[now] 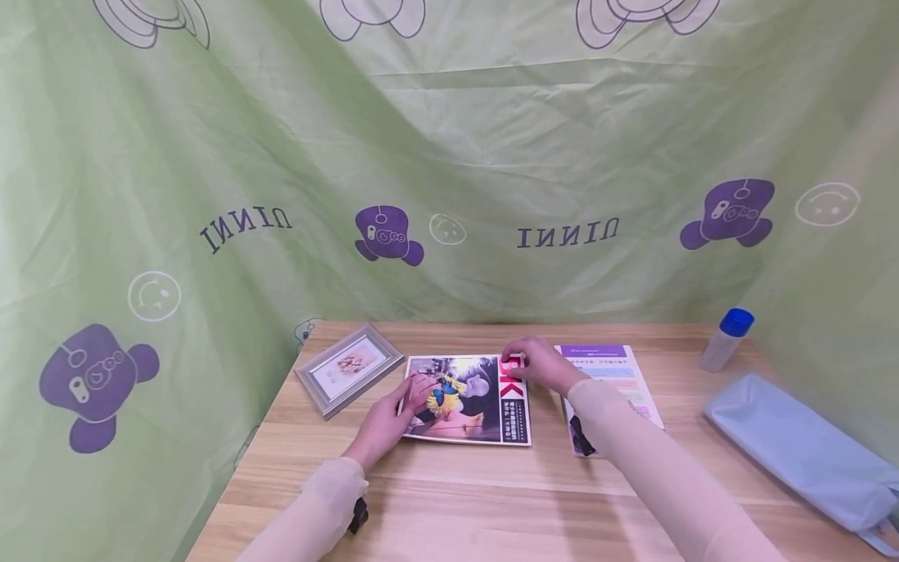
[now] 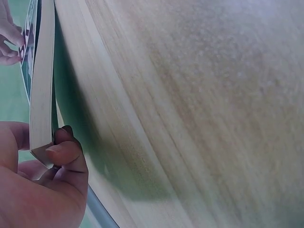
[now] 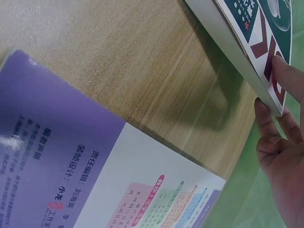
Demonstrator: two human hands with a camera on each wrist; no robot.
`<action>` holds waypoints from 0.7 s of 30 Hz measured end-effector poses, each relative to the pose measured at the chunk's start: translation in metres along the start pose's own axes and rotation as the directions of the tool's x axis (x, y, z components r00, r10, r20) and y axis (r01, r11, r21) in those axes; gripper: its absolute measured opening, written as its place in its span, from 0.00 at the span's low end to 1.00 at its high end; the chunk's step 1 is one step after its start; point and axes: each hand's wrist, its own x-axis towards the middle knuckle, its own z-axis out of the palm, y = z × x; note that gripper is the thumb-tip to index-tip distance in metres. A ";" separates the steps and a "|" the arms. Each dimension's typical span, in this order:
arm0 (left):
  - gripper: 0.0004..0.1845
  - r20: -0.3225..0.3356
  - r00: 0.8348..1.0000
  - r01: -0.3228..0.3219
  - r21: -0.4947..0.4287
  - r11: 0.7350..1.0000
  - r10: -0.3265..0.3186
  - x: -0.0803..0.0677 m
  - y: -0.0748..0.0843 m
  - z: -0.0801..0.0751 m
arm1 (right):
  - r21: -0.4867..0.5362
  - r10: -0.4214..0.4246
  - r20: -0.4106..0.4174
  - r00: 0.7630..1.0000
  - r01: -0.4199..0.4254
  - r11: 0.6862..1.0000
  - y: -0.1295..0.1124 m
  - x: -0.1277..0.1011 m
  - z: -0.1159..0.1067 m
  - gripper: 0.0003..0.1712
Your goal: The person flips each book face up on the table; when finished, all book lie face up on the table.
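Observation:
A magazine [image 1: 477, 406] with a dark picture cover and a red strip lies in the middle of the wooden table [image 1: 492, 499]. My left hand [image 1: 389, 421] pinches its left edge. In the left wrist view the thumb and fingers of the left hand [image 2: 52, 185] grip the corner of the magazine [image 2: 42, 80], which is raised off the table [image 2: 190, 118]. My right hand [image 1: 537, 363] holds the far right corner. In the right wrist view the right hand [image 3: 280, 142] has one finger on top of the magazine [image 3: 256, 42] and the others under it.
A purple and white booklet [image 1: 618, 375] [image 3: 71, 166] lies flat just right of the magazine. A silver photo frame [image 1: 349, 368] sits at the left. A blue-capped bottle [image 1: 726, 339] and a pale blue pouch [image 1: 801, 449] are at the right. A green printed cloth hangs behind the table.

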 end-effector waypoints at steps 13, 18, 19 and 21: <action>0.33 0.032 0.999 0.026 0.030 0.999 -0.027 0.000 -0.005 0.002 | -0.037 -0.011 0.006 1.000 0.011 0.999 0.005 0.003 0.009 0.14; 0.32 0.053 0.998 0.032 0.031 0.999 -0.033 0.001 -0.005 0.003 | -0.049 -0.023 0.013 1.000 0.024 0.998 0.005 0.003 0.011 0.15; 0.32 0.058 0.998 0.033 0.035 0.999 -0.035 0.001 -0.004 0.003 | -0.051 -0.022 0.015 1.000 0.023 0.998 0.005 0.003 0.011 0.15; 0.32 0.057 0.998 0.025 0.045 0.999 -0.028 0.000 -0.003 0.002 | -0.053 -0.017 0.020 1.000 0.018 0.998 0.005 0.003 0.011 0.16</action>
